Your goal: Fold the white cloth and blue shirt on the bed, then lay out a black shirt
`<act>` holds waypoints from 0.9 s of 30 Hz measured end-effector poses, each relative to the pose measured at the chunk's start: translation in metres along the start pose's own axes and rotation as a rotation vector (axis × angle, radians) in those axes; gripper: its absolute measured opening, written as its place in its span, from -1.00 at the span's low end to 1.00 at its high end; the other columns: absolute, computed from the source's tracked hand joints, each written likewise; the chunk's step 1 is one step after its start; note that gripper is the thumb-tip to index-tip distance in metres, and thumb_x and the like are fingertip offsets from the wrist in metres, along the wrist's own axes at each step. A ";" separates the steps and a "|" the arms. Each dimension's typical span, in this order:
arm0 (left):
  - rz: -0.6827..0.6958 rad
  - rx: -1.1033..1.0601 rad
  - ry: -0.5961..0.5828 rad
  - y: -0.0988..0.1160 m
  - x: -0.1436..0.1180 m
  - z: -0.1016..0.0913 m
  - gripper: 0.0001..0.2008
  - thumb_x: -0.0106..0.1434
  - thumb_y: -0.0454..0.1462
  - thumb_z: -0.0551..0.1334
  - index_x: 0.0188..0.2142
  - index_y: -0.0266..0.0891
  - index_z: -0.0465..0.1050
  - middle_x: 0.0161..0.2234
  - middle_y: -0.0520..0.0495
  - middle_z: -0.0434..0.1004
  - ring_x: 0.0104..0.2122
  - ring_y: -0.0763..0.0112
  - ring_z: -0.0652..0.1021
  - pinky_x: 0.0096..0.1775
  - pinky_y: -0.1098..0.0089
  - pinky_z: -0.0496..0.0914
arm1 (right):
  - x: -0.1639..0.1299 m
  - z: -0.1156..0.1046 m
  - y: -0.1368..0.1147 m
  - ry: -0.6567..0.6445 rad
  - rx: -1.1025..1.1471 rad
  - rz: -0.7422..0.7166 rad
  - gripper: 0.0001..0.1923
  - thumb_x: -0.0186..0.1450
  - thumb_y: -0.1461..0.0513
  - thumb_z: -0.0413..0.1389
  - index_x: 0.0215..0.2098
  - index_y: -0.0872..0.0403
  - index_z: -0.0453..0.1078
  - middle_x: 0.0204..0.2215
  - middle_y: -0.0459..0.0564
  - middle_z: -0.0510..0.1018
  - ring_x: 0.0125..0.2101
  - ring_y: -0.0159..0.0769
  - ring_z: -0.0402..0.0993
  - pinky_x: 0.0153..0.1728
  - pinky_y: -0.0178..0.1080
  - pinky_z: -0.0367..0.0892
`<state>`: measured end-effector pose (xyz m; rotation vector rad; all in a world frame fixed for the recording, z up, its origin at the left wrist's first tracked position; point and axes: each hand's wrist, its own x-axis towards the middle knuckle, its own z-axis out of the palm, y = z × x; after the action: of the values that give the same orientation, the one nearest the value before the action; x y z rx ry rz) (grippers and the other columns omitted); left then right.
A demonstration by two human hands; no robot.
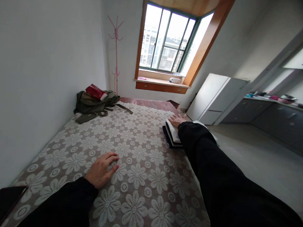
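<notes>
My right hand [177, 120] reaches to the far right side of the bed and lies on top of a stack of folded clothes [172, 133], fingers stretched out. White cloth is uppermost in the stack, with dark pieces below; my sleeve covers part of it. My left hand [102, 169] is low over the flower-patterned bed cover [138, 175], left of the middle. Its fingers are slightly bent and apart, with nothing in them. Whether it touches the cover I cannot tell.
A dark green backpack [91, 105] with a red packet [96, 92] on it lies by the left wall. At the lower left is a dark flat device [3, 204]. A pink coat stand [116, 54], a window [168, 40] and a white fridge [213, 98] stand beyond.
</notes>
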<state>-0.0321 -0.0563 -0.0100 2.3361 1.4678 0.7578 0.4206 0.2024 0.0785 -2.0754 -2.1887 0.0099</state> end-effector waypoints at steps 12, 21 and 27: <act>-0.009 0.004 -0.026 0.003 -0.002 -0.003 -0.73 0.27 -0.19 0.24 -0.05 -0.14 0.53 0.09 -0.14 0.51 0.14 0.13 0.46 0.18 0.07 0.35 | -0.014 0.037 -0.041 0.020 0.202 -0.036 -0.64 0.40 0.06 -0.03 -0.14 0.06 0.54 0.09 0.21 0.51 0.19 0.10 0.26 0.25 0.29 -0.25; 0.020 -0.024 -0.008 0.000 -0.004 -0.002 -0.71 0.27 -0.17 0.21 -0.04 -0.15 0.51 0.09 -0.16 0.50 0.14 0.13 0.45 0.17 0.08 0.35 | -0.093 -0.003 -0.057 0.463 0.867 0.059 -0.63 0.34 0.00 -0.01 -0.09 0.03 0.48 0.06 0.07 0.52 0.15 -0.08 0.33 0.18 -0.02 0.21; 0.031 -0.037 0.002 -0.003 -0.006 0.001 -0.69 0.25 -0.18 0.22 -0.03 -0.16 0.51 0.09 -0.16 0.51 0.15 0.12 0.44 0.19 0.08 0.32 | -0.202 0.048 -0.033 0.312 1.917 0.497 -0.95 0.28 0.22 0.11 -0.32 0.01 0.40 -0.33 -0.01 0.57 -0.24 -0.21 0.55 -0.13 -0.15 0.49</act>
<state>-0.0359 -0.0598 -0.0143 2.3358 1.4095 0.7895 0.3928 0.0034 0.0161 -1.0568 -0.5280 1.1410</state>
